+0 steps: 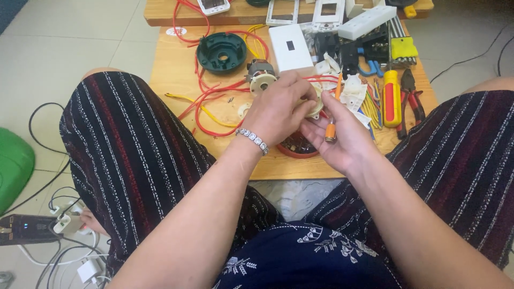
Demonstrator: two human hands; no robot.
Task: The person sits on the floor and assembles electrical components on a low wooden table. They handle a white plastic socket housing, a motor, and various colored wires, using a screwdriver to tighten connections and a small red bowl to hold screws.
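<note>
My left hand, with a silver bracelet at the wrist, grips a small cream plastic part above the low wooden table. My right hand lies just beside it, palm up, with a small orange-handled screwdriver between its fingers, tip pointing up toward the cream part. Under both hands sits a red-rimmed round dish. A small electric motor rests just beyond my left hand among red wires.
The table holds a dark green round housing, a white switch plate, a white power strip, a yellow-handled screwdriver, red pliers and white plastic bits. My knees flank the table. A black power strip and cables lie on the floor at left.
</note>
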